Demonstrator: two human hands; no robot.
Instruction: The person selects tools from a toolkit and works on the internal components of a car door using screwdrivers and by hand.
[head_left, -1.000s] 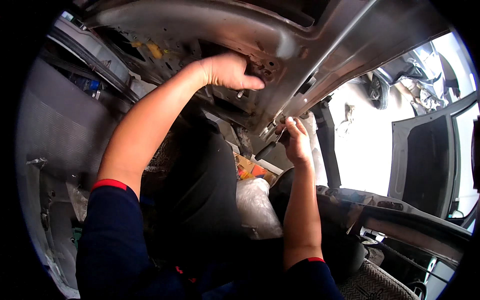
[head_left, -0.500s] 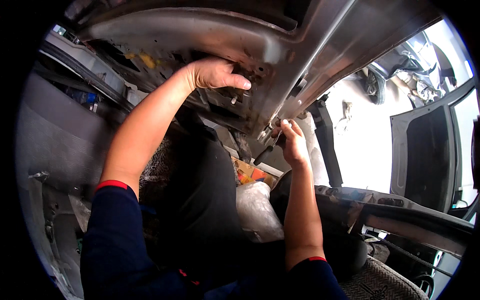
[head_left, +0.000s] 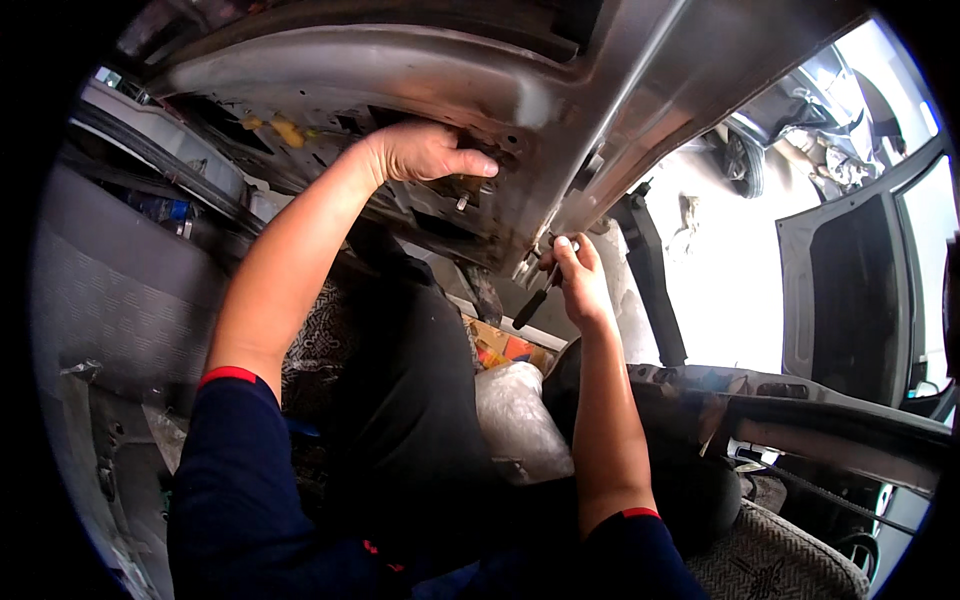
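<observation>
Bare grey metal of a vehicle door (head_left: 330, 85) with cut-outs fills the upper middle. My left hand (head_left: 425, 152) reaches into one of these openings. Its thumb lies outside, stretched along the panel, while the other fingers are hidden behind the metal. Just below that hand a small metal stud (head_left: 462, 203) sticks out. At the door's lower right edge, beside a bracket (head_left: 527, 268), my right hand (head_left: 578, 272) is closed round a black-handled hand tool (head_left: 530, 309). The handle slants down to the left; its working end is hidden by the fingers.
Below the hands lie a cardboard box (head_left: 510, 346) and a clear plastic-wrapped bundle (head_left: 520, 420), close to my dark-trousered legs (head_left: 400, 400). A dark upright strut (head_left: 650, 275) stands right of my right hand. Grey trim (head_left: 140, 270) is at left; another vehicle door (head_left: 845, 300) is far right.
The view has shifted slightly. In my right hand the tool's handle has turned a little steeper. My left hand keeps its place in the door opening.
</observation>
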